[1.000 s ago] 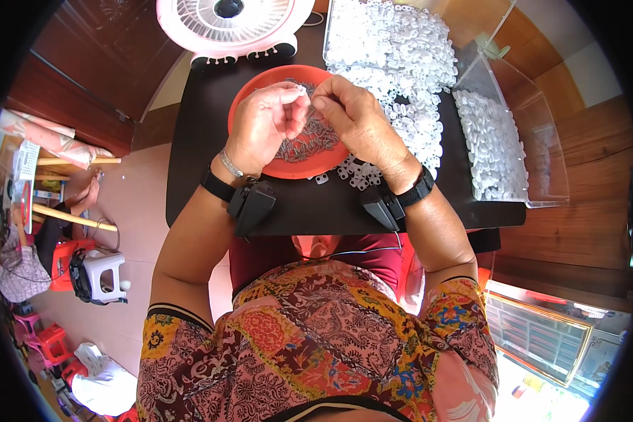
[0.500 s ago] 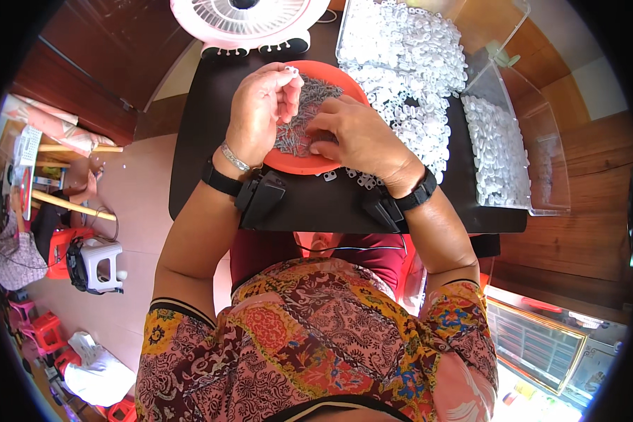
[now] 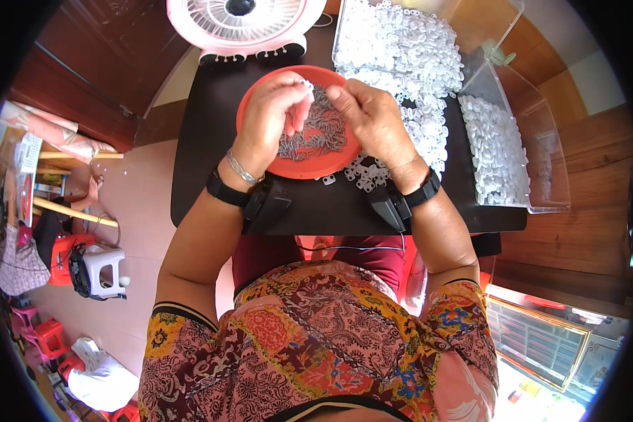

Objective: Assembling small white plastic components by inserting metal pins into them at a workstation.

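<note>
My left hand (image 3: 266, 116) is over the left side of a round orange-red basin (image 3: 304, 173), its fingers pinching a small white plastic piece (image 3: 307, 85) at the tips. Inside the basin lies a layer of thin grey metal pins, perhaps nails or screws (image 3: 315, 143). Over the basin's right rim, my right hand (image 3: 381, 125) is closed, thumb against the bent fingers. Whatever those fingers hold, if anything, is too small or hidden to make out. A gap separates the two hands.
Loose white plastic pieces (image 3: 429, 130) with holes spread right of the basin, spilling from a clear bin (image 3: 336, 42). Another clear bin (image 3: 548, 169) at the right holds more. A pink-and-white fan (image 3: 250, 43) stands at the back left of the dark table (image 3: 218, 151).
My right hand has lifted out of the grey pins and moved right, to the basin's rim. My left hand has shifted slightly right and down, still pinching the white piece.
</note>
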### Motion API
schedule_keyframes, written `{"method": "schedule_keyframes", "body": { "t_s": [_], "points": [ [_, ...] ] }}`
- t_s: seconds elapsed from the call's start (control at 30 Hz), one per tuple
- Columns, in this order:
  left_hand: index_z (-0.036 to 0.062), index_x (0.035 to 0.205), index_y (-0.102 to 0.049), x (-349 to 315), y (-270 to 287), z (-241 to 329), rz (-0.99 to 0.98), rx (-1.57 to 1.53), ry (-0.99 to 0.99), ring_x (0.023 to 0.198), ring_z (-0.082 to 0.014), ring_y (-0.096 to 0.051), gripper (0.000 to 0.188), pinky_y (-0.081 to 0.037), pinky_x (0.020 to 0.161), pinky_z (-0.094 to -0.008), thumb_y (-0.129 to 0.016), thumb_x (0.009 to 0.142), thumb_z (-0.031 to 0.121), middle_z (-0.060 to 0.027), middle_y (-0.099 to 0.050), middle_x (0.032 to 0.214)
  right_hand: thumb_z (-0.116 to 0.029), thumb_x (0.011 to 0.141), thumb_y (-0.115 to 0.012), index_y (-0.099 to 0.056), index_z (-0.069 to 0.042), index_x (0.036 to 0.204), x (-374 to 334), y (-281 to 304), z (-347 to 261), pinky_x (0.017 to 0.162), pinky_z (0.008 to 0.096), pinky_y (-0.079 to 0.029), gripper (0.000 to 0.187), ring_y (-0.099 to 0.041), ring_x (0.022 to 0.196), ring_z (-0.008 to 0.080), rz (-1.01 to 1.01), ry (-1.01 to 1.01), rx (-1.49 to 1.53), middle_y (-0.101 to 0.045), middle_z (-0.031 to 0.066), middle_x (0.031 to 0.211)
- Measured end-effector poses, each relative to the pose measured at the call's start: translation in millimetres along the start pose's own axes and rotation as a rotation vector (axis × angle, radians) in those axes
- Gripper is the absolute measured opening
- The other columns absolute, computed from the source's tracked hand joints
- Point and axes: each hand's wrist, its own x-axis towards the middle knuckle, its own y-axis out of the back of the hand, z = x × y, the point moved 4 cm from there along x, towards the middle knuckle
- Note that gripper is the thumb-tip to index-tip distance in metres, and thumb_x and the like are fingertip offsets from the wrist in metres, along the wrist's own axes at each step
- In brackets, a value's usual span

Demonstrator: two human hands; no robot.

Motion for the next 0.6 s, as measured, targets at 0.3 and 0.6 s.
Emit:
{"method": "schedule_keyframes", "body": {
  "t_s": [0.3,0.6],
  "points": [
    [0.0053,0.082,-0.055,-4,-15,-5,-0.117,0.184,-0.064,0.054,-0.0062,-0.046,0.017,-0.034,0.047,-0.0197,-0.046,0.09,0.017,0.0002,-0.051,0.067,-0.022,0.095,-0.057,-0.058,-0.001,0.089,3,-2,12,0.061,0.0251,-0.044,0.021,-0.05,0.066,0.0076,-0.159,-0.089,0.504,-0.056,-0.0004,0.071],
    [0.0027,0.075,-0.055,-6,-18,0,-0.121,0.248,-0.054,0.054,-0.0069,-0.044,0.02,-0.036,0.052,-0.0231,-0.05,0.086,0.019,0.0003,-0.048,0.061,-0.021,0.096,-0.057,-0.062,-0.002,0.089,0,-4,5,0.066,0.0214,-0.045,0.021,-0.052,0.069,0.0057,-0.204,-0.15,0.661,-0.059,-0.0015,0.074]
  ]
}}
